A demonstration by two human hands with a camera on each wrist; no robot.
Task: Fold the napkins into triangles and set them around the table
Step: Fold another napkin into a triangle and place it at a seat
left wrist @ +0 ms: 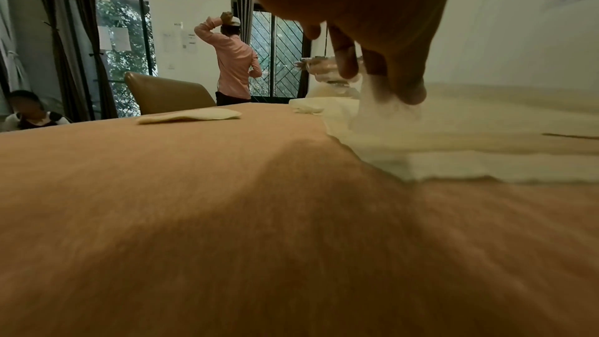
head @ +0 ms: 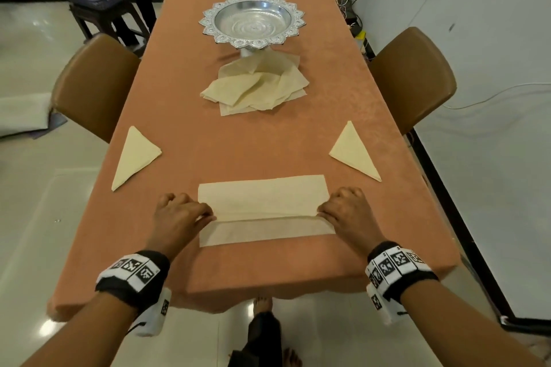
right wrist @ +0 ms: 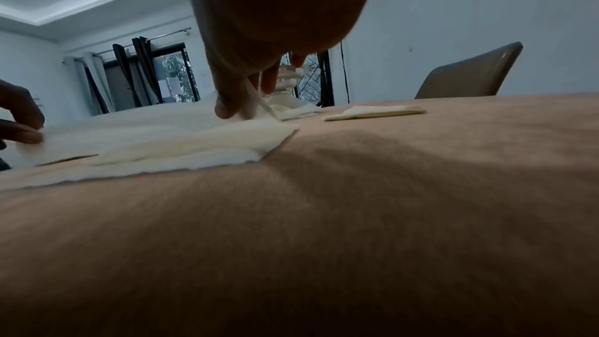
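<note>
Both hands pinch the napkin (head: pixel 262 199) lying at the near end of the table (head: pixel 268 143): left hand (head: pixel 179 216) grasps its left end, right hand (head: pixel 346 213) its right end, the upper layer folded over the lower; two folded triangles (head: pixel 135 155) (head: pixel 354 152) lie either side; a loose napkin pile (head: pixel 253 86) sits before the silver bowl (head: pixel 253 21).

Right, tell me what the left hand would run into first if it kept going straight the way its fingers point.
The left hand points toward the right hand, along the napkin both hands pinch. That napkin lies first in its line, then the right hand. Depth looks level, as both rest on the table.
</note>
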